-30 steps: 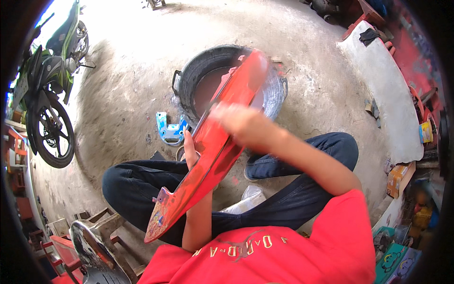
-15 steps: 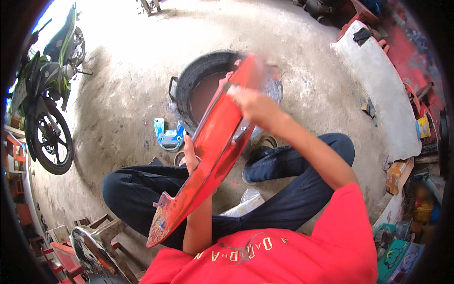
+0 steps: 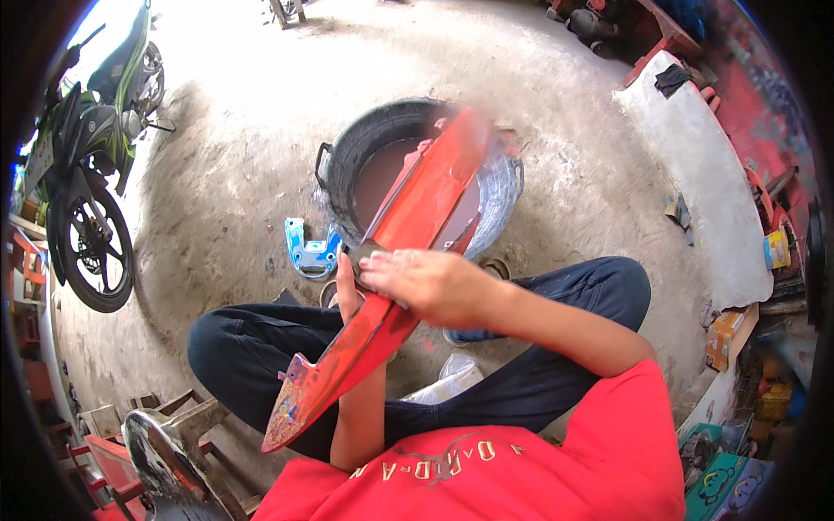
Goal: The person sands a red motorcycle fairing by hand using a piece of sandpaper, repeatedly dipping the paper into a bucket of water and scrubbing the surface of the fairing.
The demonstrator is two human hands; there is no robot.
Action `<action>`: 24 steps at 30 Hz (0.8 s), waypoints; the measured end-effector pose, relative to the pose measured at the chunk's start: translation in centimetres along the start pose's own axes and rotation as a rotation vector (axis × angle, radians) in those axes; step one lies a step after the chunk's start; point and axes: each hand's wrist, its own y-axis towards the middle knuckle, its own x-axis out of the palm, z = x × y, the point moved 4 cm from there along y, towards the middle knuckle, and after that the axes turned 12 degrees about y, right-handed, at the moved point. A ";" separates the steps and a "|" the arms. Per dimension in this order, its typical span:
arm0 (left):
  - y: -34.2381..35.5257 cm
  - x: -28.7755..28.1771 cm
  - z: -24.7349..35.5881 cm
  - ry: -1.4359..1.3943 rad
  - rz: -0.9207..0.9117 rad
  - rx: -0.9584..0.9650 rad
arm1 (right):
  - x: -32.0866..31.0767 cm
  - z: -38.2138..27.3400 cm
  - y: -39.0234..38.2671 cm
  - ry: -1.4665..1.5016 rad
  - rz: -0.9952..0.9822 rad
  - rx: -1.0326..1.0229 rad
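A long red motorcycle body panel (image 3: 415, 207) slants across my lap, its scuffed pointed end near my left thigh and its far end over a black tub (image 3: 340, 143). My left hand (image 3: 347, 286) grips the panel from below, with the thumb showing at its left edge and the other fingers hidden. Across the panel's middle lies my right hand (image 3: 426, 280), fingers together, pressing a small dark grey piece of sandpaper (image 3: 372, 249) to the red surface. Murky brownish water (image 3: 375, 178) stands in the tub.
A blue and white U-shaped part (image 3: 311, 252) lies on the concrete floor left of the tub. At the far left stands a motorcycle (image 3: 91, 191). A wooden stand (image 3: 187, 425) is near my left side, and boxes (image 3: 730, 334) line the right wall.
My right hand has slid down the panel toward me, from its upper part to the middle. The left hand keeps its grip, and the panel stays at about the same slant.
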 end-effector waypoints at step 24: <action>0.3 2.5 0.2 0.345 0.080 0.038 | -1.5 4.8 -0.4 -0.082 0.046 0.117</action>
